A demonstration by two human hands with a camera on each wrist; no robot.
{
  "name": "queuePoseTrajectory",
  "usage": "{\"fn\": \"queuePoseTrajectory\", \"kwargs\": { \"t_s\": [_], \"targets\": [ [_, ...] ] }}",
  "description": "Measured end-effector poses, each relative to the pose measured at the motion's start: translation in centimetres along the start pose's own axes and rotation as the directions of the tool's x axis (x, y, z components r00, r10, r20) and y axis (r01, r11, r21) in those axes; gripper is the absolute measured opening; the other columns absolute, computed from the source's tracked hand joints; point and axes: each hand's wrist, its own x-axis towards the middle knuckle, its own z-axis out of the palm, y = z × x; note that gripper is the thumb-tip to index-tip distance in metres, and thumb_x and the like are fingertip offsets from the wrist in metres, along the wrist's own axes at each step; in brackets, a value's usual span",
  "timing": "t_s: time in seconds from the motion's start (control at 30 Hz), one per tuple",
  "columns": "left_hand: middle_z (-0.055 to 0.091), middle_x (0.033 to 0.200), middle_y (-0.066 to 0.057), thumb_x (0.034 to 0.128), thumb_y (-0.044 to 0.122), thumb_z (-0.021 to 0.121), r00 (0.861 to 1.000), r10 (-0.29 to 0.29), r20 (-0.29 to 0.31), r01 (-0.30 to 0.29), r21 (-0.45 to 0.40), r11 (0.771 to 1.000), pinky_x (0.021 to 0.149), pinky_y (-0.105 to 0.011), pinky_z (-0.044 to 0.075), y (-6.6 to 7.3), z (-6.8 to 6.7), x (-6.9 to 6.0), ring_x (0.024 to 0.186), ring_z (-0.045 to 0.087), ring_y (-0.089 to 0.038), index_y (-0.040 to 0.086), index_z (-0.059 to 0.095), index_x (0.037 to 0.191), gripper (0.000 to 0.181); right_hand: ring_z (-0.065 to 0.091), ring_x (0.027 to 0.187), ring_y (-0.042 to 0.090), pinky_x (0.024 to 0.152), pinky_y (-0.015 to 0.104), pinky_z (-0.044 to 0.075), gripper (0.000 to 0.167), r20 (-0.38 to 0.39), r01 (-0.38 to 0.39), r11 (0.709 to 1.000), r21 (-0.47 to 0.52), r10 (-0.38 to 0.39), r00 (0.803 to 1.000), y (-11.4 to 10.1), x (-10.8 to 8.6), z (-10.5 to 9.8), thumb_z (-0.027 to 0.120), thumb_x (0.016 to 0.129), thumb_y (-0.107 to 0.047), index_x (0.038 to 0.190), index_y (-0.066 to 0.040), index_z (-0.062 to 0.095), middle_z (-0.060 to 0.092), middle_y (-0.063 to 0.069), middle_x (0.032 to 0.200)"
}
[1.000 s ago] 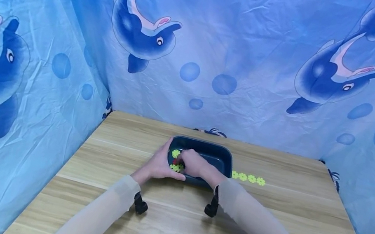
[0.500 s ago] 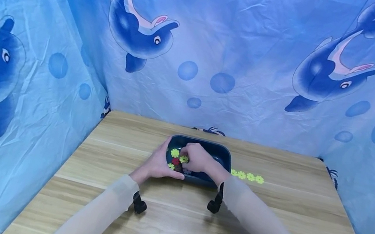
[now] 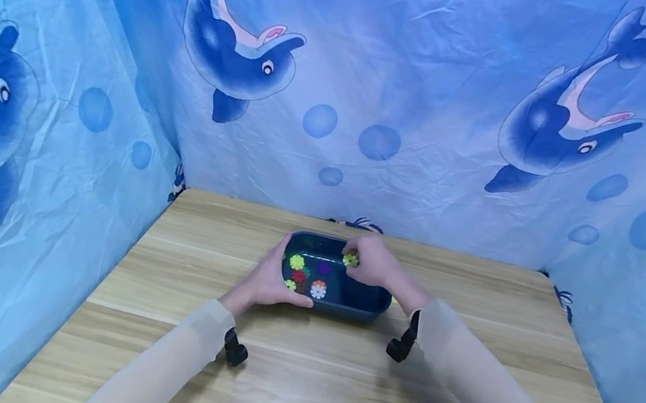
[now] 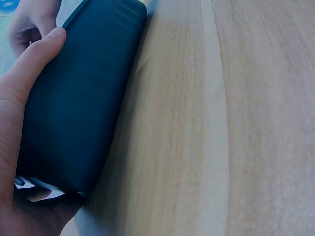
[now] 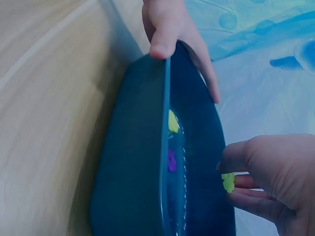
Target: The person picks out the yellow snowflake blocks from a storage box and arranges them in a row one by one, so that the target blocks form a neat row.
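Observation:
My left hand grips the left end of a dark teal plastic bin, thumb along its front side and fingers round the far side. Between thumb and fingers, my right hand pinches a yellow-green flower-shaped disc, which also shows in the right wrist view at the fingertips. It is over the back right part of the bin. Inside, towards the left, lie a yellow disc, a red disc, a white disc and a purple disc, among others.
The bin stands on a wood-grain table, towards its far edge. A blue curtain with printed dolphins hangs behind and at both sides. A speck of yellow shows at the bin's right end; the right forearm covers the area beyond.
From the left part of the bin, my right hand has lifted the yellow-green disc and moved right with it. Its arm now hides the row of yellow discs. The left hand keeps its grip.

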Motion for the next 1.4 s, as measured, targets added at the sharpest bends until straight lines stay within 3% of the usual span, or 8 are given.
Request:
{"fn": "queuePoseTrajectory", "kwargs": {
  "t_s": [0.53, 0.73, 0.93, 1.4],
  "targets": [
    [0.023, 0.176, -0.017, 0.0578, 0.057, 0.103, 1.0, -0.031, 0.003, 0.031, 0.041, 0.999, 0.127, -0.063, 0.034, 0.3, -0.2, -0.3, 0.16, 0.032, -0.039, 0.015, 0.004, 0.172, 0.157, 0.074, 0.097, 0.026, 0.09, 0.047, 0.063, 0.03, 0.036, -0.139, 0.99, 0.014, 0.139, 0.99, 3.4, -3.2, -2.2, 0.075, 0.093, -0.009, 0.121, 0.003, 0.077, 0.078, 0.016, 0.116],
    [0.024, 0.176, -0.016, 0.0577, 0.057, 0.103, 1.0, -0.01, 0.007, 0.01, 0.036, 0.999, 0.126, -0.063, 0.036, 0.4, -0.2, -0.2, 0.159, 0.034, -0.039, 0.018, 0.003, 0.173, 0.157, 0.071, 0.089, 0.028, 0.085, 0.049, 0.062, 0.029, -0.011, -0.17, 0.985, -0.01, 0.17, 0.985, 5.4, -4.9, -3.7, 0.077, 0.088, -0.007, 0.114, 0.005, 0.077, 0.078, 0.019, 0.108],
    [0.023, 0.176, -0.016, 0.0594, 0.05, 0.104, 1.0, -0.017, -0.001, 0.017, 0.038, 0.999, 0.127, -0.062, 0.034, 0.4, -0.4, -0.2, 0.159, 0.033, -0.039, 0.022, 0.002, 0.173, 0.155, 0.072, 0.094, 0.037, 0.086, 0.051, 0.062, 0.031, -0.025, -0.197, 0.98, -0.001, 0.197, 0.98, 7.1, -6.5, -4.9, 0.077, 0.084, -0.005, 0.112, 0.008, 0.076, 0.077, 0.023, 0.107],
    [0.024, 0.176, -0.013, 0.0607, 0.046, 0.104, 1.0, -0.008, 0.013, 0.007, 0.029, 1.0, 0.128, -0.06, 0.034, 0.5, -0.2, -0.2, 0.159, 0.033, -0.036, 0.024, 0.001, 0.173, 0.154, 0.073, 0.096, 0.037, 0.087, 0.053, 0.062, 0.029, -0.01, -0.259, 0.966, -0.02, 0.259, 0.966, 9.7, -10.2, -4.6, 0.076, 0.089, -0.005, 0.114, 0.009, 0.075, 0.076, 0.023, 0.106]
  ]
}}
